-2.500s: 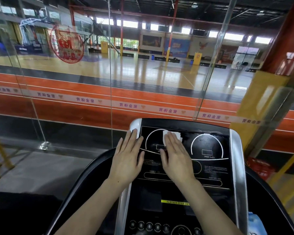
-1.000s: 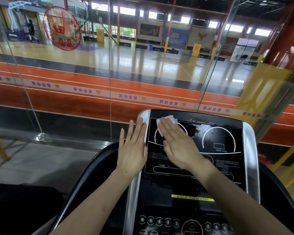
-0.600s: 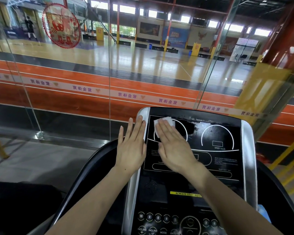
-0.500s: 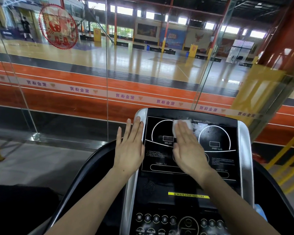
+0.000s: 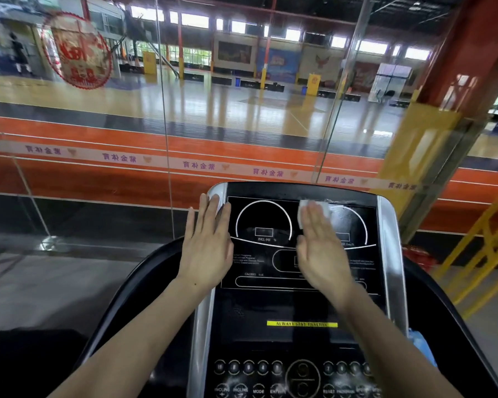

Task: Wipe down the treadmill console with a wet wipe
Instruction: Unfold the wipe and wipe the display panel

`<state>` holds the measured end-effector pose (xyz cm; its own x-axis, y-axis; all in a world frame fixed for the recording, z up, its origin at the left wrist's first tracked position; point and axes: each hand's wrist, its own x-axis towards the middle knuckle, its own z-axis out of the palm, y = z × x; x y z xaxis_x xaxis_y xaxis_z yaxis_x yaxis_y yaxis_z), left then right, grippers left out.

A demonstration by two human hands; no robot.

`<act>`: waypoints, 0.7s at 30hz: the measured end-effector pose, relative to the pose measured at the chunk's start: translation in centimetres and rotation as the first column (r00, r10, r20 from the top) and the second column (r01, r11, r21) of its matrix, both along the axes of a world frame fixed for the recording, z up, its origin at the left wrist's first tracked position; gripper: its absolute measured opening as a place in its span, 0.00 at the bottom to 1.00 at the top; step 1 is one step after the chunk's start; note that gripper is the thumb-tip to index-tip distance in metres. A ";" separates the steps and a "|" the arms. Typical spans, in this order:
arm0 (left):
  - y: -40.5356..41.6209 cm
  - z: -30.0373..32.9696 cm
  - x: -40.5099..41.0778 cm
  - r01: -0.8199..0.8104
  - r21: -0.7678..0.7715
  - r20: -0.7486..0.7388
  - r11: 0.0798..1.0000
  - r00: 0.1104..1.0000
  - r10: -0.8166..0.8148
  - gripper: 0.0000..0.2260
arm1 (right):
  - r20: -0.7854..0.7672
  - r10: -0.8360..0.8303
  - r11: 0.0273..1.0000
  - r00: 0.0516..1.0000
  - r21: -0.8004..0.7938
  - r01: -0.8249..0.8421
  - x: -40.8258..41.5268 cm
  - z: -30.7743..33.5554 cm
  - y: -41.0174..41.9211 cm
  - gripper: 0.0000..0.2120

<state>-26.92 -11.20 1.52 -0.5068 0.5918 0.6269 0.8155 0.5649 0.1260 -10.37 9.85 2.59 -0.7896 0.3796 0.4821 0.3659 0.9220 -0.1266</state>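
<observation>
- Right hand [image 5: 319, 248], fingers straight, presses the wet wipe [image 5: 314, 209] flat on the treadmill console [image 5: 270, 311], upper right.
- Left hand [image 5: 207, 248], flat and holding nothing, rests on the console's left silver edge.

I am seeing one console [image 5: 299, 305], one wet wipe [image 5: 325, 208] near its top edge, two dials (curved outlines), and my left hand [image 5: 206, 251] and right hand [image 5: 322, 254].
</observation>
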 end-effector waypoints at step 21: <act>4.3 1.4 0.8 0.071 -0.060 -0.130 0.996 0.988 -0.078 0.26 | -0.057 -0.215 0.965 0.975 -0.166 0.204 4.9 0.0 5.9 0.35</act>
